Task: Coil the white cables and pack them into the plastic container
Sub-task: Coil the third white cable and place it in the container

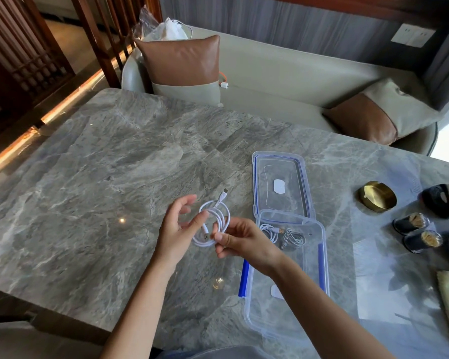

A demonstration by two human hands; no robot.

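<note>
A white cable (219, 216) is wound into a small coil, held above the grey marble table between both hands. My right hand (241, 242) pinches the coil's lower right side. My left hand (178, 226) touches the coil's left side with its fingers partly spread, thumb against the loop. One plug end sticks up past the coil. Just to the right stands the clear plastic container (322, 281) with blue clips, open. Two coiled white cables (283, 235) lie in its far end.
The container's clear lid (280, 185) lies flat beyond it. A brass dish (377, 195), two small dark jars (415, 233) and a black object (438, 203) stand at the right. A sofa with cushions (182, 66) is behind the table.
</note>
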